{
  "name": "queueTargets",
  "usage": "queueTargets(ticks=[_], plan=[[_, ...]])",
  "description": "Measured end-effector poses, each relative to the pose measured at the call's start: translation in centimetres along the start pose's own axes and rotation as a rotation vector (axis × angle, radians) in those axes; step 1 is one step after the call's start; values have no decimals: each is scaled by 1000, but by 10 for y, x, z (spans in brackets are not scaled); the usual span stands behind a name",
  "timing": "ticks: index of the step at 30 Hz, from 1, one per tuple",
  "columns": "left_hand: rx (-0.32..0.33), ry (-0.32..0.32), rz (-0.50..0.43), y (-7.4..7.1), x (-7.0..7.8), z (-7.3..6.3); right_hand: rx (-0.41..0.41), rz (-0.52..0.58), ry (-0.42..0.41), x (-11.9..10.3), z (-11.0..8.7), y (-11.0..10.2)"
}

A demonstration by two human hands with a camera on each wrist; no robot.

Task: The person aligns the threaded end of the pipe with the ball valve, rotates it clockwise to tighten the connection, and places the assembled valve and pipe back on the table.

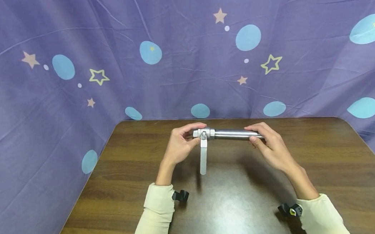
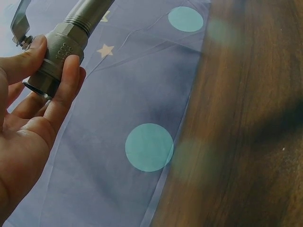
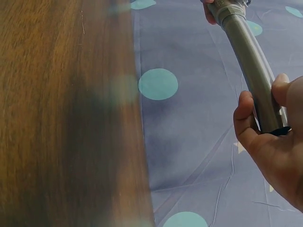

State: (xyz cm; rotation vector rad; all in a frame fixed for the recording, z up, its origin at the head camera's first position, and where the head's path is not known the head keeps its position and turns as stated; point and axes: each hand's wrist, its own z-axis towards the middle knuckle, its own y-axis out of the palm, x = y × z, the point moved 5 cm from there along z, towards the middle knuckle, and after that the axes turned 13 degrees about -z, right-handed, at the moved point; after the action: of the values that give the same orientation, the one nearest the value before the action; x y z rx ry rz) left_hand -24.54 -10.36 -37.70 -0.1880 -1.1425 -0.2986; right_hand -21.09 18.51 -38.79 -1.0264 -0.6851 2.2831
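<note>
A metal ball valve (image 1: pixel 206 132) with a straight steel pipe (image 1: pixel 232 134) joined to its right side is held level above the table. My left hand (image 1: pixel 180 145) pinches the valve body between thumb and fingers at its free end. The valve's flat lever handle (image 1: pixel 203 160) points down toward me in the head view. Around the far end of the pipe, my right hand (image 1: pixel 271 145) grips with thumb and fingers. In the left wrist view, the valve body (image 2: pixel 64 45) shows a hexagonal end and raised lettering. The pipe (image 3: pixel 253 66) slants down into the right palm in the right wrist view.
Below is a brown wooden table (image 1: pixel 129 163) with rounded far corners. A purple curtain (image 1: pixel 185 85) patterned with stars and blue ovals hangs behind the table and along its left side. Small black devices (image 1: pixel 181 196) are strapped at both wrists.
</note>
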Motion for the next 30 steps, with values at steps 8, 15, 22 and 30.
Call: queueTargets(ticks=[8, 15, 22, 30], plan=[[7, 8, 1, -1, -2, 0, 0, -10, -41, -4, -1, 2], [4, 21, 8, -1, 0, 0, 6, -34, -76, -4, -2, 3], [-1, 24, 19, -1, 0, 0, 44, -30, -131, -7, 0, 2], [-2, 19, 27, -1, 0, 0, 61, -30, -132, -8, 0, 2]])
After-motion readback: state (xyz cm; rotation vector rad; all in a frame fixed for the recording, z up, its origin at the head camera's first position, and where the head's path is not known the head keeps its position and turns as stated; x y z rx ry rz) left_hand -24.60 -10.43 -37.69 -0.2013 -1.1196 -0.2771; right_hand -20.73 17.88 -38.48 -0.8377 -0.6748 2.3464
